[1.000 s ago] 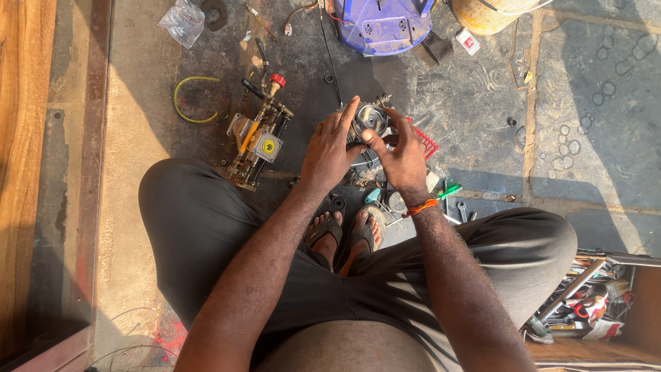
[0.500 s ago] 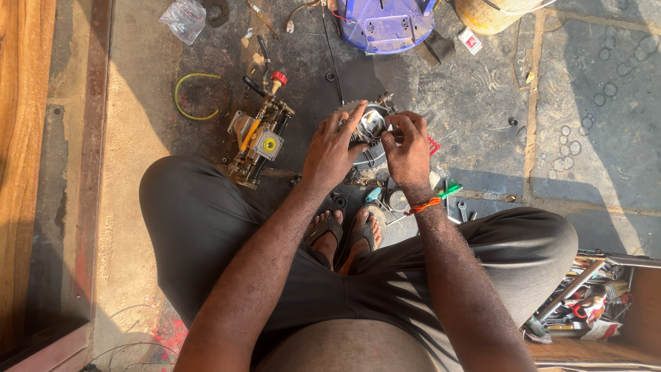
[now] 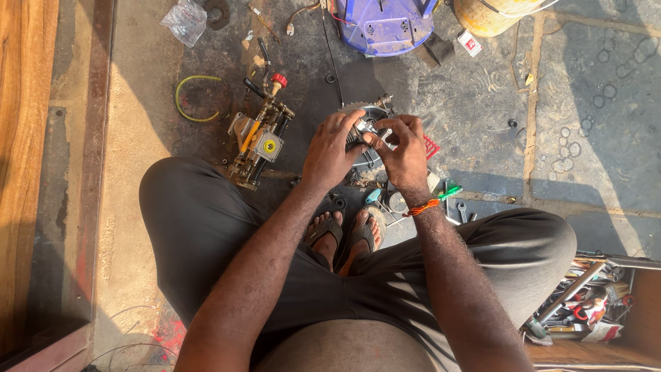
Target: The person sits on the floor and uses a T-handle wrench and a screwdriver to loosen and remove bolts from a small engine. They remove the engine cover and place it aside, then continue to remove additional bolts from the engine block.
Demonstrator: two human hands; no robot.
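Note:
A small round metal engine part [image 3: 370, 118] with a toothed rim stands on the dark, stained floor in front of my crossed legs. My left hand [image 3: 332, 150] grips its left side, fingers curled over the top. My right hand [image 3: 405, 148] pinches at the top middle of the part with thumb and forefinger; an orange band sits on that wrist. What the fingertips pinch is too small to tell. Much of the part is hidden under both hands.
A brass and grey pump assembly [image 3: 257, 138] with a red cap lies to the left, near a loop of green hose [image 3: 196, 98]. A blue plastic housing [image 3: 384, 24] and yellow tank [image 3: 492, 14] stand beyond. Small tools [image 3: 447, 193] lie by my feet. An open toolbox [image 3: 585, 303] sits right.
My hands have shifted slightly on the engine part, the right fingers moving to pinch at its top. The part stays in place.

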